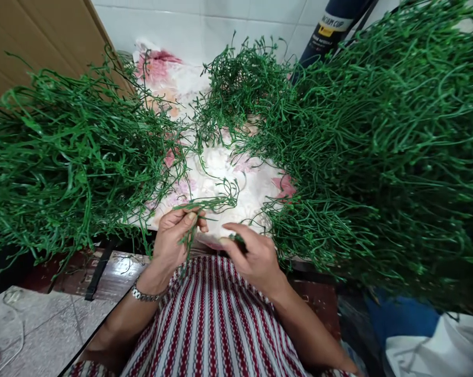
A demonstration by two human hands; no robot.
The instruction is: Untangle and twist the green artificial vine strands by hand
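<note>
Left hand (177, 230): thumb and forefinger closed on a small bunch of green stems (218, 203); the curled tips run out to the right of the pinch, and some strands hang below it. Right hand (256, 256): just right of the grip, forefinger and thumb tips apart; green shows in the crook behind them, cannot tell whether it is held. Beyond the pinch, a flowered cover (215, 159). Left of the grip, a loose heap (71, 152); right of it, past the right hand, a larger mass (378, 141); farther out, a clump (244, 78). Handling, as judged: pinch firm but not crushing, since thin stems probably bend easily; keep the bunch over the cover, clear of both side piles, where strands could snag; draw strays along their length, not across.
</note>
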